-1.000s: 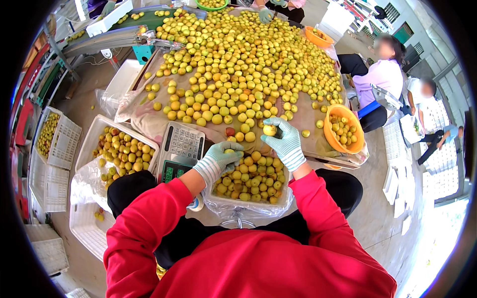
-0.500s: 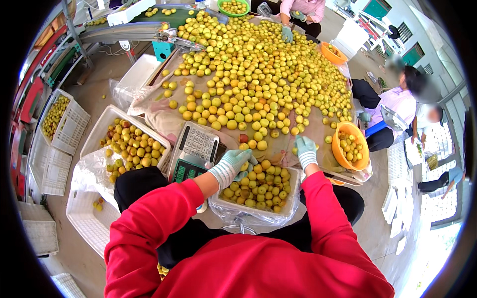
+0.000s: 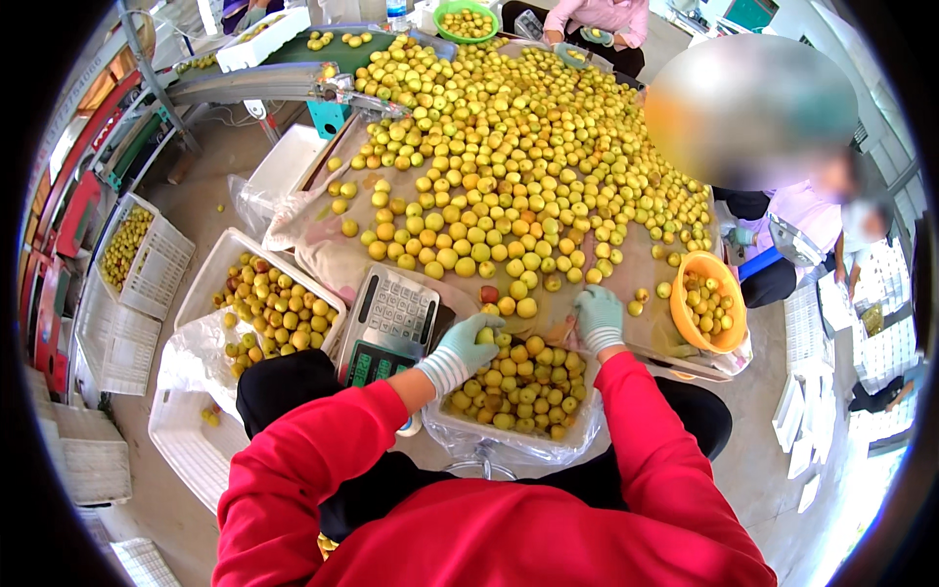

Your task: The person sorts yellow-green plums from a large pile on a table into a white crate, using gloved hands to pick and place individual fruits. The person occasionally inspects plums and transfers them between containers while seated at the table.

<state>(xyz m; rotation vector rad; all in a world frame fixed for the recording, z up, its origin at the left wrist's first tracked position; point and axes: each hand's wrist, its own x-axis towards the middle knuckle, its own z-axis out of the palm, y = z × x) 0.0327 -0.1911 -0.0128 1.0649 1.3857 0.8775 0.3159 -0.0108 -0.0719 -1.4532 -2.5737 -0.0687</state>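
Left hand (image 3: 464,351): pinching a yellow fruit (image 3: 485,336); right hand (image 3: 598,319): fingers bent, cannot tell whether holding anything; between both, bodyward: white crate (image 3: 581,421), well filled; beyond both: loose fruit (image 3: 518,166), broad heap uncrated

Hard grey floor (image 3: 758,465) throughout. Pale wall (image 3: 872,90) upper right, green panel (image 3: 751,14) at the top. Cloth-covered surface (image 3: 337,240) mid-room. Conveyor (image 3: 249,90) meets its far-left corner; red machinery (image 3: 74,220) down the left. White crates (image 3: 808,333) along the right. Harsh white glare (image 3: 856,533) lower right.
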